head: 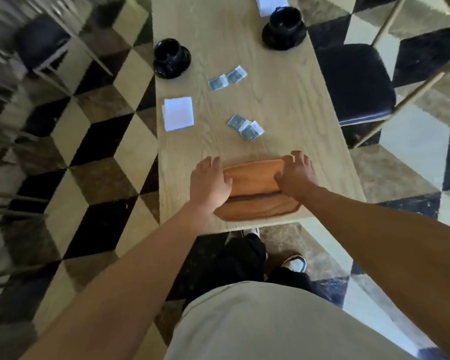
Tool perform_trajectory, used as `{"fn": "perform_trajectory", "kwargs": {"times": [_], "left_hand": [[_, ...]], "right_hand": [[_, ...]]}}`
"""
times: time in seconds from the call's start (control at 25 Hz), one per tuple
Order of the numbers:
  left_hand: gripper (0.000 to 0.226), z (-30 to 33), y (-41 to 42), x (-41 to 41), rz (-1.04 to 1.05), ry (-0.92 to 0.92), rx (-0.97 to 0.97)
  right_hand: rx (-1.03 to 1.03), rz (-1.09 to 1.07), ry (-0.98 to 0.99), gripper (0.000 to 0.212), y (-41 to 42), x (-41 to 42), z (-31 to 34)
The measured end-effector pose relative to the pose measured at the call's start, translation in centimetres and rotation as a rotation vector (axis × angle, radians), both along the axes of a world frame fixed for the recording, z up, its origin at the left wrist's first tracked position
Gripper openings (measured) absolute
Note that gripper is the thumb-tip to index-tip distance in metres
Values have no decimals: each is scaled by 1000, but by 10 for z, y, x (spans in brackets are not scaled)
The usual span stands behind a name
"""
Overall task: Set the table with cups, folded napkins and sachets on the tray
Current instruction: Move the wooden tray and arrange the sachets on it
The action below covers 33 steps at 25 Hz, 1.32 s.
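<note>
Hands grip the bare brown wooden tray (252, 181): left hand (209, 181) and right hand (296, 178), fingers curled on its ends, near tabletop (283, 100) edge. Setting looks done; next, lift it level.

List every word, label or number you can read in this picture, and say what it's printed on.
No text reads here.
The near sachets: grey-blue print, too blurred to read.
The far sachets: the same, too blurred.
The napkin, cups and wooden tray: no lettering shows.
</note>
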State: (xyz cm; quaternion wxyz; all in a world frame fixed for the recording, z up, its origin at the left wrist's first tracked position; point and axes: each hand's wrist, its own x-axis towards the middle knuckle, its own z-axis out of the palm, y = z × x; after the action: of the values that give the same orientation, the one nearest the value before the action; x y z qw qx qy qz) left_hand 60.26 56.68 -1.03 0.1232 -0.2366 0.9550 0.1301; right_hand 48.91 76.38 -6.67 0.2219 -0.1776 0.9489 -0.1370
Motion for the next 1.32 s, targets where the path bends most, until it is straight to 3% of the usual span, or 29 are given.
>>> {"fn": "perform_trajectory", "kwargs": {"times": [0.2,0.44,0.6,0.84,1.12,1.32], "left_hand": [[57,-26,-33,-12,54,-35,58],[52,-59,-72,-89,-94,56,203],[55,-77,-86,-151,-285,123,252],[58,-98,-94,-210,-597,-10,139],[30,-101,-90,-203,-506,102,39],[15,-101,-91,-194,-244,167,165]], "right_hand": [[60,59,-23,50,-46,-31,-3],[23,-142,-66,47,-90,-76,-16],[-60,-201,-37,47,-116,-98,-34],[-120,-201,21,51,-124,-104,-56],[-254,-250,-6,47,-117,-106,-61],[-334,-287,-72,29,-116,-108,-56]]}}
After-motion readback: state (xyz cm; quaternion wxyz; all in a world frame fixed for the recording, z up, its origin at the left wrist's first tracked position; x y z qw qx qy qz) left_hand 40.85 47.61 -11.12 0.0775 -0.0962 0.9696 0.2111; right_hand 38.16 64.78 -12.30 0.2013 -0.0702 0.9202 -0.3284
